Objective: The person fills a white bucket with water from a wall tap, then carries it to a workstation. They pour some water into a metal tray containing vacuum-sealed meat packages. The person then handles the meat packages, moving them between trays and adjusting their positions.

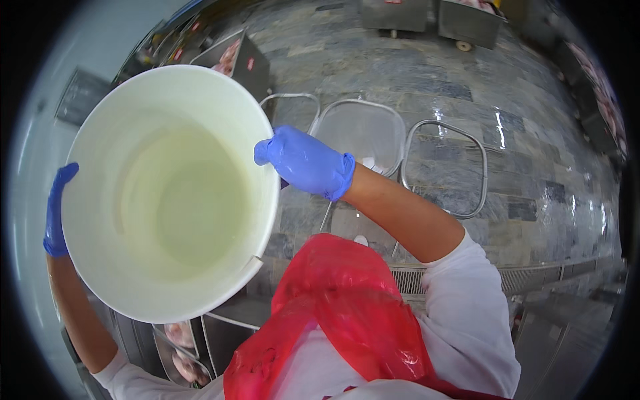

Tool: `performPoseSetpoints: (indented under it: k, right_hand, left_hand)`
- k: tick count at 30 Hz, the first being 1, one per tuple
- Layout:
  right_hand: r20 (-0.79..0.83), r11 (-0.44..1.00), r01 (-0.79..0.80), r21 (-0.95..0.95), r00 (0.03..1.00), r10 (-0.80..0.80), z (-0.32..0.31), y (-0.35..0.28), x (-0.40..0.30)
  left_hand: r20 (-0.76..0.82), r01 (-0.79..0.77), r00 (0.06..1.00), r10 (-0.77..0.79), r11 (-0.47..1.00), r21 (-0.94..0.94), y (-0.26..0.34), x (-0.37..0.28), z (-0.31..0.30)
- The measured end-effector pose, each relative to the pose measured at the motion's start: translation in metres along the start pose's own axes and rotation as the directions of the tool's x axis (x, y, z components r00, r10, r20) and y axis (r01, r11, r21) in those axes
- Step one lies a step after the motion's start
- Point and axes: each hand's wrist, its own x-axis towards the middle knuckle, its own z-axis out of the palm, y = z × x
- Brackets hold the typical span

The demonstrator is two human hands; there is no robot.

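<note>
A large white plastic bucket [95, 150] is held up before me, tilted so its mouth faces me. Its inside looks pale yellow-green towards the bottom; I cannot tell for sure whether that is liquid. My left hand [59, 212], in a blue glove, grips the bucket's outer side at the far left. On the opposite side, my right hand [306, 162], also blue-gloved, has its thumb over the rim and its fingers hidden behind the wall. A small notch or tab marks the lower right rim. Below hangs my red plastic apron [345, 295].
Tubular metal frames [484, 170] stand to the right, the middle one lined with a clear plastic bag [355, 132]. Metal bins with raw meat [227, 57] stand ahead, and more meat [185, 352] lies in containers at lower left. The tiled floor [535, 125] looks wet; a drain grate [407, 281] crosses it.
</note>
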Motion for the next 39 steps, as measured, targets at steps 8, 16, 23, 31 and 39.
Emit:
performPoseSetpoints:
  k: [8, 16, 23, 31, 39]
  right_hand:
    - [-0.325, 0.991, -0.001, -0.131, 0.945, -0.042, -0.066, -0.013, -0.042]
    - [-0.789, 0.877, 0.092, 0.472, 0.487, 0.374, -0.043, -0.057, -0.1]
    - [-0.995, 0.983, -0.158, -0.093, -0.011, -0.096, 0.035, 0.062, -0.064]
    - [-0.966, 0.944, -0.329, 0.013, -0.248, -0.073, 0.076, 0.13, -0.048]
    - [-0.946, 0.984, -0.177, 0.036, -0.322, -0.023, 0.065, 0.162, -0.05]
  left_hand:
    - [0.375, -0.199, 0.912, 0.164, 0.978, 0.058, 0.06, 0.133, 0.122]
    - [0.883, -0.684, 0.312, 0.351, 0.728, -0.048, 0.096, 0.218, 0.271]
    - [0.969, -0.764, -0.141, 0.203, 0.6, -0.237, 0.067, 0.22, 0.427]
    - [0.876, -0.86, -0.477, -0.077, 0.245, -0.447, -0.008, 0.165, 0.52]
    - [0.744, -0.806, -0.591, -0.312, 0.2, -0.557, -0.03, 0.155, 0.588]
